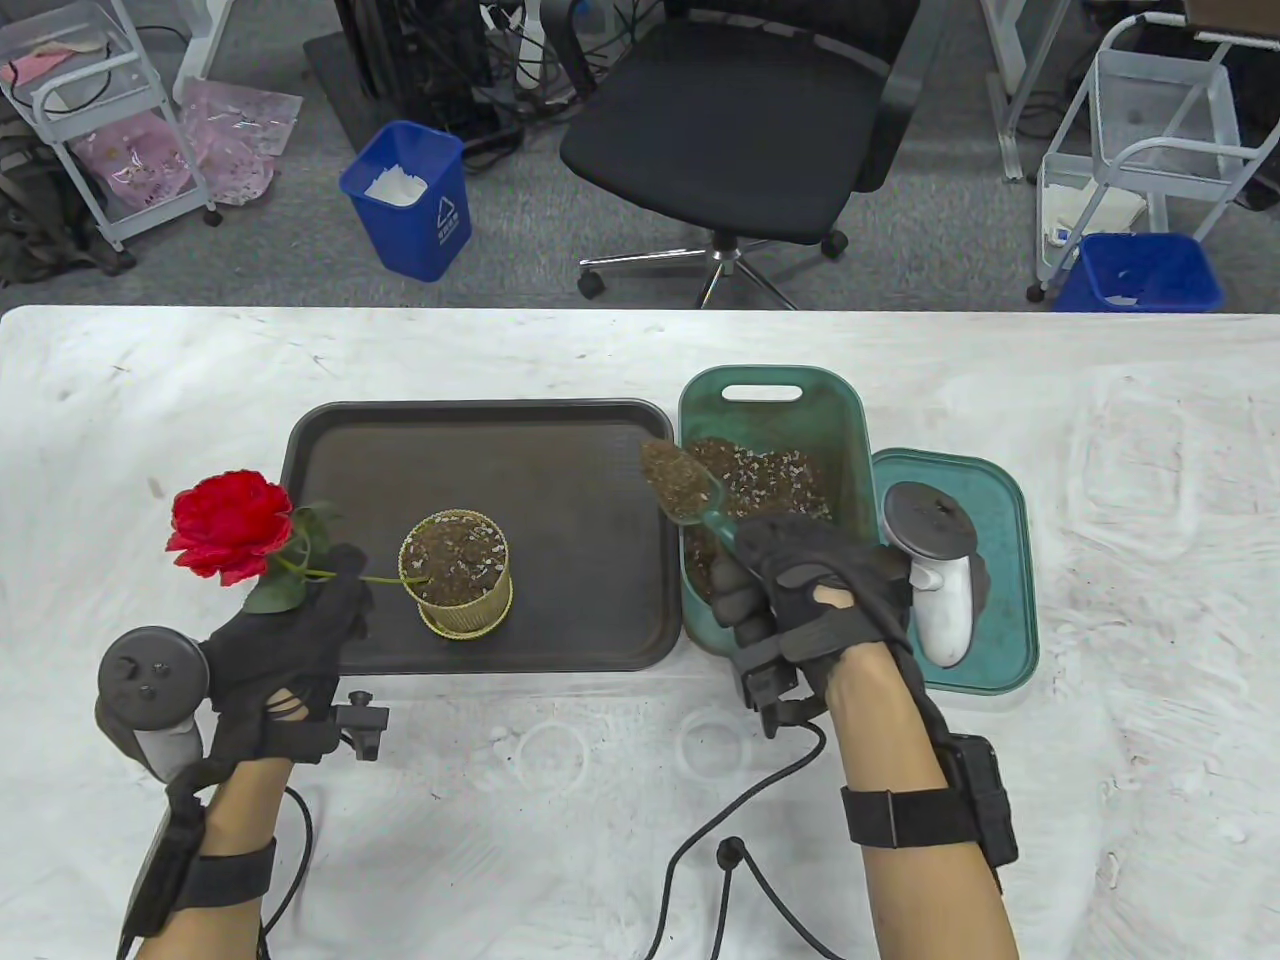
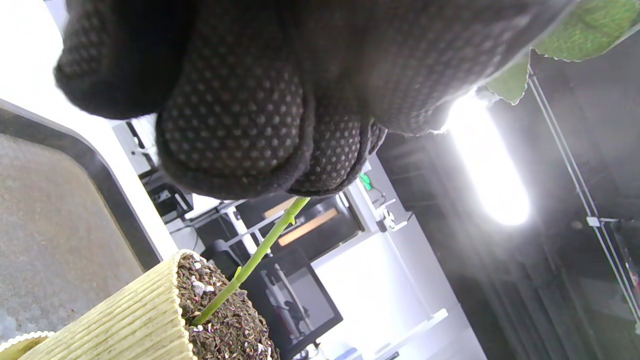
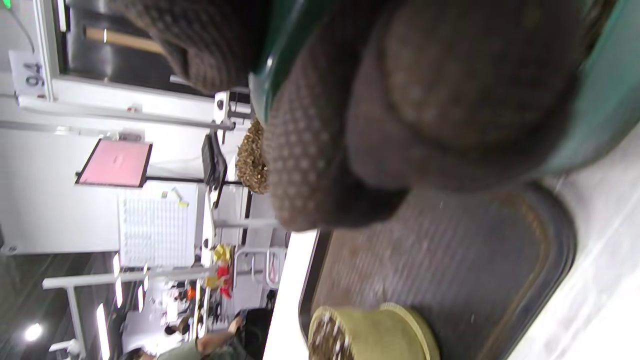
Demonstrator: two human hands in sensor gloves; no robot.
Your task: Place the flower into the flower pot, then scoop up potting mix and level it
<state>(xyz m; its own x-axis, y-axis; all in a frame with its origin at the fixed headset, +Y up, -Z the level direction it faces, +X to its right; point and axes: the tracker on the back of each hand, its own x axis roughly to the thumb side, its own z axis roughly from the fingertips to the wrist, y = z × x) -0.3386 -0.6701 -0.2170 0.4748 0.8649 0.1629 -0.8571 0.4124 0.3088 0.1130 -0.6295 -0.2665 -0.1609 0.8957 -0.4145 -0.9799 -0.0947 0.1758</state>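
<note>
A red rose (image 1: 228, 525) leans far to the left; its green stem (image 1: 385, 578) (image 2: 250, 262) ends in the soil of a ribbed yellow pot (image 1: 458, 573) (image 2: 125, 320) (image 3: 372, 332) on the dark tray (image 1: 560, 640). My left hand (image 1: 300, 640) pinches the stem just left of the pot; its fingertips (image 2: 240, 130) close round the stem. My right hand (image 1: 800, 590) grips the green handle of a clear scoop (image 1: 680, 483) heaped with potting mix, held over the left rim of the green bin (image 1: 860, 440). The mix on the scoop (image 3: 251, 157) shows past my fingers (image 3: 310, 165).
The green bin holds loose potting mix (image 1: 770, 475). Its lid (image 1: 990, 640) lies flat to the right, under my right tracker. A cable (image 1: 720, 850) runs over the white table near the front edge. An office chair (image 1: 740, 120) and blue bins stand beyond the table.
</note>
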